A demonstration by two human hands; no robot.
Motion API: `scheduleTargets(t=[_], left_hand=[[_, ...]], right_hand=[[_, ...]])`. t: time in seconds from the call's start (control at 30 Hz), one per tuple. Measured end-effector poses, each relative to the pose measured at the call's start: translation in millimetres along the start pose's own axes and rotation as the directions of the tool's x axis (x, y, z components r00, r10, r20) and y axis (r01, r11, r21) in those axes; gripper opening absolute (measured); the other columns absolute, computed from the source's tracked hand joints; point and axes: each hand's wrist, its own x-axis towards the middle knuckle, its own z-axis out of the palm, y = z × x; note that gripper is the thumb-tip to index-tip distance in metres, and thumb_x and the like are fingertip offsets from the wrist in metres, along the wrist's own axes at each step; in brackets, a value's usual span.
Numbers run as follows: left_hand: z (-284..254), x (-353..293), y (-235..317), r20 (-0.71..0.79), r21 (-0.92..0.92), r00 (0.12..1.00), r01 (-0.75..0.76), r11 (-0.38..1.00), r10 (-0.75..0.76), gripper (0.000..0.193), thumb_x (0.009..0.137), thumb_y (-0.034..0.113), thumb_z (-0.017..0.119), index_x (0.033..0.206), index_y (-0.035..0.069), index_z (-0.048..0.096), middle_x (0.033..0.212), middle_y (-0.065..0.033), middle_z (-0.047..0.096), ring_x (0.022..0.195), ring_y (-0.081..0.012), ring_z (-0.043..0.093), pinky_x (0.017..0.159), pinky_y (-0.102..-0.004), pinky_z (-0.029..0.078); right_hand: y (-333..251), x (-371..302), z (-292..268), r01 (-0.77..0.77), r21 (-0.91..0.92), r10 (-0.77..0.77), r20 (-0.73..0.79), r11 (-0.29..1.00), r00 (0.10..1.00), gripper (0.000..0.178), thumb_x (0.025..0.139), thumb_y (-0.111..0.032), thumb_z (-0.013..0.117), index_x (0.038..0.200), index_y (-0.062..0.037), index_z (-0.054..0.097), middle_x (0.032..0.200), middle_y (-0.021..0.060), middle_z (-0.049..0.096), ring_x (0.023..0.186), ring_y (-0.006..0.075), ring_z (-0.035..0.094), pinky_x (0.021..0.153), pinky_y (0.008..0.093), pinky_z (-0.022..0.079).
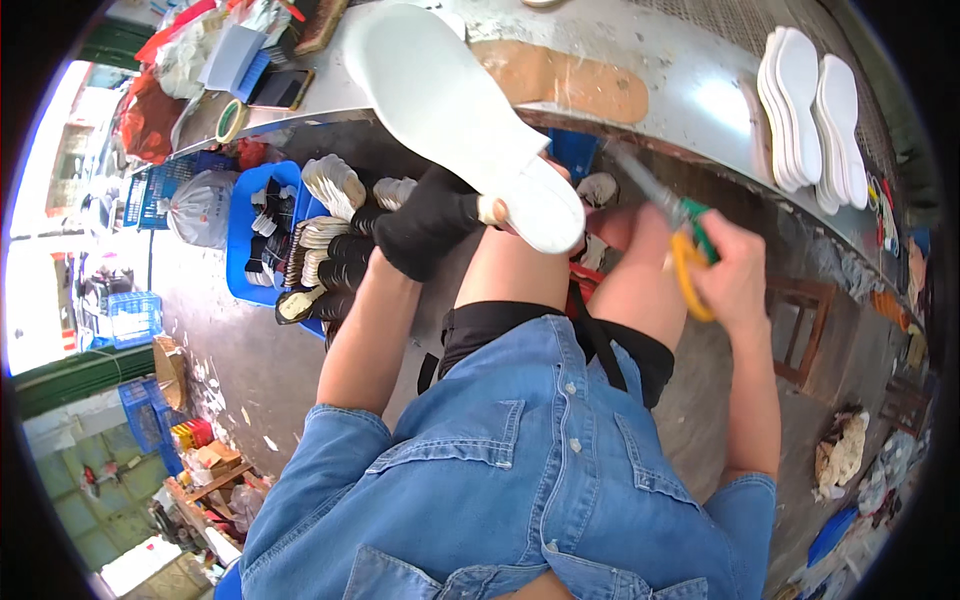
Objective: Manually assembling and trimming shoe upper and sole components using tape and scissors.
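Observation:
My left hand (430,220), in a black fingerless glove, grips a large white insole (440,95) near its narrower end. The thumb lies on the insole's edge, and the other fingers are hidden underneath. The insole is tilted above my knees, its wide end reaching over the bench edge. A step crosses its surface near the narrow end. To the right, my right hand (735,270) is closed round a pair of scissors (688,265) with yellow and green handles. Their blades are blurred and point up and left, apart from the insole.
On the metal bench (690,75) lie a brown sole-shaped board (570,80), stacks of white insoles (790,110), a tape roll (231,120) and a phone (283,90). A blue crate (240,245) beside bundled soles (330,250) stands left on the floor; a wooden stool (815,330) stands right.

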Motion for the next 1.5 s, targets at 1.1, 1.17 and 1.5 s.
scheduleTargets(t=[1.1, 1.17, 1.5], left_hand=[[6.1, 66.9, -16.6, -0.399, -0.464, 0.913, -0.119, 0.878, -0.087, 0.042, 0.087, 0.017, 0.059, 0.123, 0.006, 0.042, 0.11, -0.0097, 0.056, 0.096, -0.021, 0.06, 0.076, -0.0344, 0.054], [1.4, 63.9, -16.4, -0.409, -0.461, 0.909, -0.131, 0.878, -0.079, 0.043, 0.086, 0.014, 0.06, 0.123, 0.005, 0.042, 0.11, -0.0095, 0.056, 0.095, -0.0209, 0.061, 0.076, -0.0343, 0.054], [19.7, 64.4, -30.2, -0.071, -0.365, 0.983, 0.134, 0.921, -0.171, 0.044, 0.079, 0.016, 0.07, 0.116, 0.001, 0.053, 0.1, -0.0091, 0.063, 0.09, -0.0195, 0.062, 0.075, -0.0328, 0.053]], right_hand=[[-45.4, 61.0, 25.4, 0.321, -0.044, -0.315, -0.35, 0.946, 0.882, 0.029, 0.076, 0.004, 0.06, 0.105, -0.0001, 0.058, 0.102, 0.0119, 0.059, 0.091, 0.0278, 0.06, 0.075, 0.0299, 0.051], [-61.3, 58.4, 32.5, 0.037, 0.784, 0.278, -0.264, 0.62, 0.924, 0.04, 0.078, 0.006, 0.058, 0.117, 0.0025, 0.049, 0.102, 0.0117, 0.059, 0.093, 0.0202, 0.06, 0.076, 0.0289, 0.051], [-26.7, 60.6, 37.4, -0.354, 0.932, 0.011, 0.354, 0.083, 0.935, 0.017, 0.081, -0.016, 0.068, 0.081, -0.0023, 0.057, 0.063, -0.0001, 0.059, 0.048, 0.0025, 0.052, 0.037, 0.016, 0.036]])
